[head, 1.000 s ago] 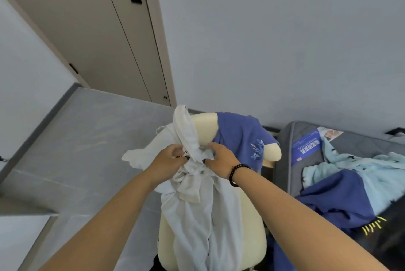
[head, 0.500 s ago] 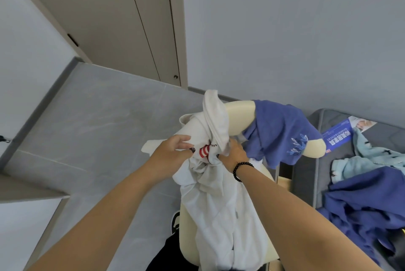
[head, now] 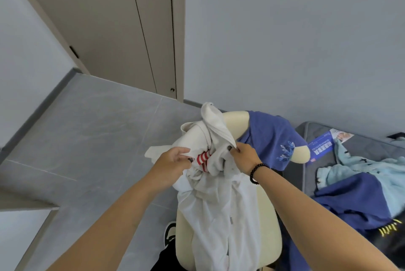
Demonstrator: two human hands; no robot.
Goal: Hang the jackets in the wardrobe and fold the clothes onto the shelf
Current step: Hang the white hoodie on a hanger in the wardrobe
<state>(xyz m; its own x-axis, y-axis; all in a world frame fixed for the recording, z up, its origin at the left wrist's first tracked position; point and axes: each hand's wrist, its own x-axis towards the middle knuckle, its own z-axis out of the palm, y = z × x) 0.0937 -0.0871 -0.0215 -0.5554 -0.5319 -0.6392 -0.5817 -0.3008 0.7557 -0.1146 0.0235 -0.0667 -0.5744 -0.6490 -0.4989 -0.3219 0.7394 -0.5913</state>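
A white garment (head: pixel 221 209) with a red striped patch hangs bunched over the back of a cream chair (head: pixel 232 117). My left hand (head: pixel 173 165) grips its crumpled fabric beside the red stripes. My right hand (head: pixel 243 157), with a black bead bracelet on the wrist, pinches a fold of the same white cloth near the top. A blue shirt (head: pixel 271 137) with a leaf print is draped over the chair's right side.
A bed (head: pixel 315 132) at the right holds a light blue garment (head: pixel 359 167), a dark blue garment (head: pixel 350 202) and a blue leaflet (head: pixel 322 146). A beige door (head: pixel 122 29) stands behind. Grey tiled floor (head: pixel 87 139) spreads to the left.
My hands have drawn apart on the white garment, and the red stripes now show between them. The view has shifted so the chair sits further right.
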